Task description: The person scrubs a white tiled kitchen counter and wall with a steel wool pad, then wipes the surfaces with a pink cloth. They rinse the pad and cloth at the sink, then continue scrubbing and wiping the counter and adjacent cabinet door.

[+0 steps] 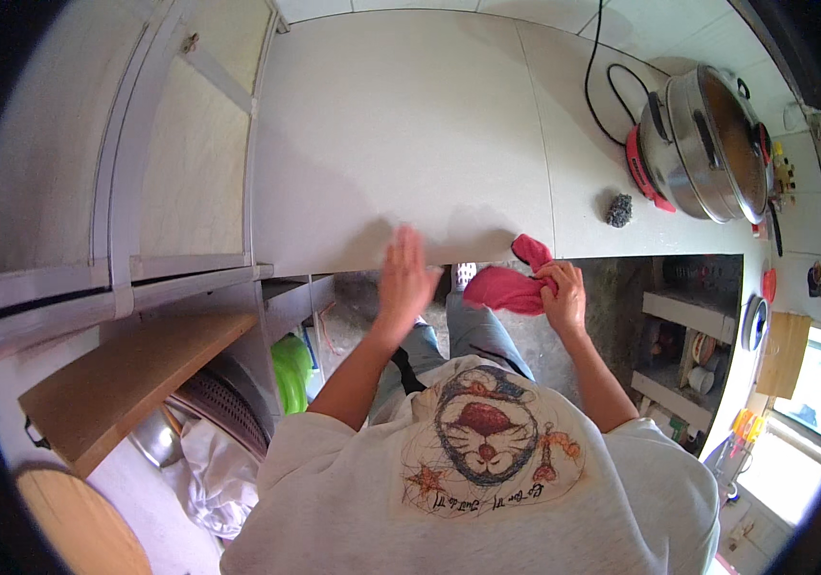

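Bunched in my right hand is a red cloth, its loose end hanging past the counter's front edge. One corner of the cloth reaches up over that edge. My left hand is slightly blurred and holds nothing; its fingers are extended over the front edge of the pale tiled countertop. Whether the left fingertips touch the surface, I cannot tell. To the right on the counter lies a dark steel-wool scourer.
A steel steamer pot stands on a red-edged electric base at the right, its black cord running back. At left are a pale cabinet and an open wooden drawer. Shelves sit below the counter.
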